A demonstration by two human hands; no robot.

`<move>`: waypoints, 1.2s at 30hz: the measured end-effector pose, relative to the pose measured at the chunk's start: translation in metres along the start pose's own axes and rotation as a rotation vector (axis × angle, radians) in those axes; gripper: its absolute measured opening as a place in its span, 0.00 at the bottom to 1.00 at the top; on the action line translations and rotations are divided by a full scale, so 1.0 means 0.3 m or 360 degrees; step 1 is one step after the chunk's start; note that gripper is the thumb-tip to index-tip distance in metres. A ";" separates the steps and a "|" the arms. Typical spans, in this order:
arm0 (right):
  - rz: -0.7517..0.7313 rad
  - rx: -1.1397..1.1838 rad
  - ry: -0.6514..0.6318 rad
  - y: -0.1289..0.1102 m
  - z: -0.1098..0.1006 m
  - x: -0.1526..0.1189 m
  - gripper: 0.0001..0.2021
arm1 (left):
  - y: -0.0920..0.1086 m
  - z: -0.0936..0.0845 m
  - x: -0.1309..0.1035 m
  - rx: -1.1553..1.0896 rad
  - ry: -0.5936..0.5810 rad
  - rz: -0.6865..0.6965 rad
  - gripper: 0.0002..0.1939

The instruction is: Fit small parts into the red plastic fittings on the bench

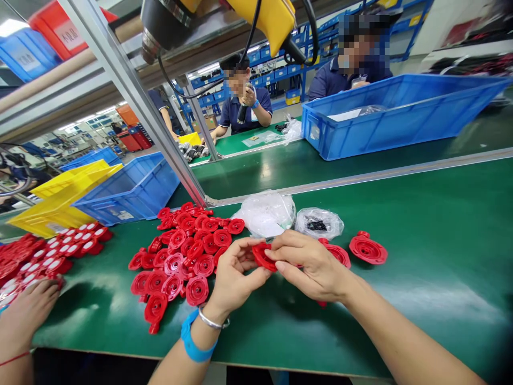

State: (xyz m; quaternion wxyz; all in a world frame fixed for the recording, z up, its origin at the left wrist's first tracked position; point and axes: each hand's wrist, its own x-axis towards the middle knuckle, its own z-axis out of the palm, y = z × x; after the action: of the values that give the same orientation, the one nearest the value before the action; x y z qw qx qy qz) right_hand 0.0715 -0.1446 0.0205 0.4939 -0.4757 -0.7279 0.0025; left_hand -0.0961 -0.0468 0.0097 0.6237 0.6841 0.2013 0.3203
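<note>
Between my two hands, above the green table, is a round red plastic housing point(262, 256). My left hand point(240, 267) grips its left side, fingers curled around the edge. From the right, my right hand point(306, 262) pinches the same part with thumb and fingertips, covering much of it. A matching red housing point(367, 248) lies face up to the right, and another red housing point(339, 255) is partly hidden behind my right hand. Left of my hands spreads a heap of red housings point(196, 251). Beyond my hands sits an open plastic bag of small black parts point(317, 224).
A clear plastic bag point(268, 211) lies beside the metal post point(148, 112). A blue bin point(401, 117) stands on the far ledge; blue point(132, 187) and yellow bins point(60, 198) stand left. A yellow power tool point(260, 24) hangs overhead. At left, a co-worker's hand point(30, 315) touches white-topped red parts.
</note>
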 end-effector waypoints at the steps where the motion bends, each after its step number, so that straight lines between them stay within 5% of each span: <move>1: -0.0010 -0.0029 0.0029 0.007 -0.005 -0.001 0.11 | 0.002 -0.011 0.011 0.0074 -0.0038 -0.0001 0.21; 6: 0.0134 -0.0295 0.0444 0.061 -0.088 -0.009 0.11 | 0.007 -0.086 0.094 0.1271 0.0020 0.0211 0.09; 9: 0.0395 -0.0497 0.0566 0.112 -0.143 -0.024 0.10 | -0.009 -0.116 0.139 0.1619 0.0050 0.0255 0.07; 17: 0.1075 -0.0910 -0.0031 0.206 -0.178 -0.051 0.12 | -0.009 -0.107 0.130 0.2145 0.0108 0.0239 0.12; 23: 0.1462 -0.1115 -0.0352 0.275 -0.188 -0.068 0.12 | -0.001 0.052 0.258 0.2324 -0.0202 0.0183 0.08; 29: 0.1542 -0.1136 -0.0610 0.294 -0.167 -0.060 0.10 | -0.085 0.147 0.433 0.2504 -0.0428 -0.0098 0.14; 36: 0.1612 -0.1154 -0.0660 0.320 -0.117 -0.052 0.11 | -0.111 0.130 0.439 0.2503 -0.0487 -0.0254 0.16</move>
State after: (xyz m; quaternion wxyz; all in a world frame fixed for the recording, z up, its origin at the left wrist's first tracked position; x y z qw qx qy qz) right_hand 0.1639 -0.1192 -0.0180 0.0893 -0.8856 -0.4485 0.0808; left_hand 0.0288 0.0186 0.0009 0.0010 0.9427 0.3284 -0.0582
